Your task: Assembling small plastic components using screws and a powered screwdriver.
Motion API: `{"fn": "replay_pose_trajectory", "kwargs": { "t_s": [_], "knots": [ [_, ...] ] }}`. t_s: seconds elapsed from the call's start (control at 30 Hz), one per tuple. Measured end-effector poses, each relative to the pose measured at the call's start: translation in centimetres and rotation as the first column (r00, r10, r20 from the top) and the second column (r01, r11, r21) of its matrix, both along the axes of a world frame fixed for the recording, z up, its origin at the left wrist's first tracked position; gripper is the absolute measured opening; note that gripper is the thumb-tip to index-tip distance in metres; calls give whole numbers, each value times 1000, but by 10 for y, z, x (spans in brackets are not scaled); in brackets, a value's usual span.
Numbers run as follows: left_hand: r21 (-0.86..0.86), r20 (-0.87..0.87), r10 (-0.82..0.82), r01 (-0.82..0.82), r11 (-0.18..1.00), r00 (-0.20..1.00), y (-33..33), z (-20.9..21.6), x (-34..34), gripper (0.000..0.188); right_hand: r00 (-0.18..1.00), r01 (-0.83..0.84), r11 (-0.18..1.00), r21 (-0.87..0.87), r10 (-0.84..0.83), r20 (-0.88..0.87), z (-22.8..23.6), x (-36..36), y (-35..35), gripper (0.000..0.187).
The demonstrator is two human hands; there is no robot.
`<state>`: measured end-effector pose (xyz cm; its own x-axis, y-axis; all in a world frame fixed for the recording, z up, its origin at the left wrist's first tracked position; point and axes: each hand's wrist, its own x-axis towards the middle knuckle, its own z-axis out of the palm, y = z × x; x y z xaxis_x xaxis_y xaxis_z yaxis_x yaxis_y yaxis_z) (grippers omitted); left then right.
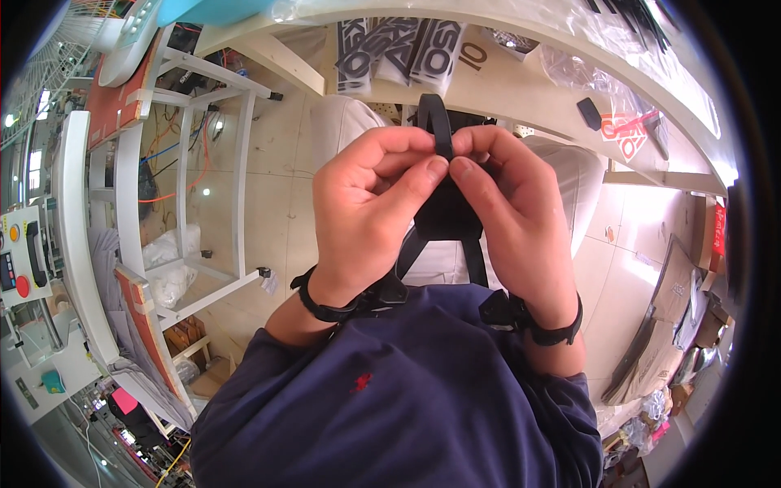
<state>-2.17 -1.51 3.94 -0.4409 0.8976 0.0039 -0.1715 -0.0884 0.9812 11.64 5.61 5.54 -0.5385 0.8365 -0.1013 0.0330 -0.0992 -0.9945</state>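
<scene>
Both hands are engaged on one black strap (441, 126), located above the lap at the centre of the view. The left hand (358, 195) pinches the strap between thumb and curled forefinger; the right hand (517, 195) pinches it likewise from the opposite side, the thumb tips nearly meeting. The strap rises from the grip in a narrow upright loop. A black panel (446, 215) hangs just below the fingers — partly hidden by the hands — with further straps running toward the navy shirt (423, 382). Beyond the knees, clear-wrapped packages (437, 57) lie on a pale board (529, 98); a white metal frame (240, 179) stands to the left.
</scene>
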Motion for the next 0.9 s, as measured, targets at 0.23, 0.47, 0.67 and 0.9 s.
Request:
{"fn": "replay_pose_trajectory", "kwargs": {
  "t_s": [0.23, 0.47, 0.67, 0.9],
  "knots": [
    [-19, 46, -90, 91, 996, 995, 3, -7, -13, 13, 998, 7, 912, 411, -31, 52, -11, -3, 2, 12],
    [-63, 105, -211, 218, 974, 972, 12, -15, -28, 14, 999, -23, 834, 551, 2, 38, -22, -7, 8, 12],
    [-9, -273, -79, 79, 997, 959, 16, 9, -24, 11, 998, -6, 968, 249, -11, 68, -29, 6, 12, 11],
    [739, -113, -559, 446, 506, 821, -60, 126, -41, 46, 995, -5, 993, 114, -7, 103, -44, 13, 11, 14]
  ]
}}
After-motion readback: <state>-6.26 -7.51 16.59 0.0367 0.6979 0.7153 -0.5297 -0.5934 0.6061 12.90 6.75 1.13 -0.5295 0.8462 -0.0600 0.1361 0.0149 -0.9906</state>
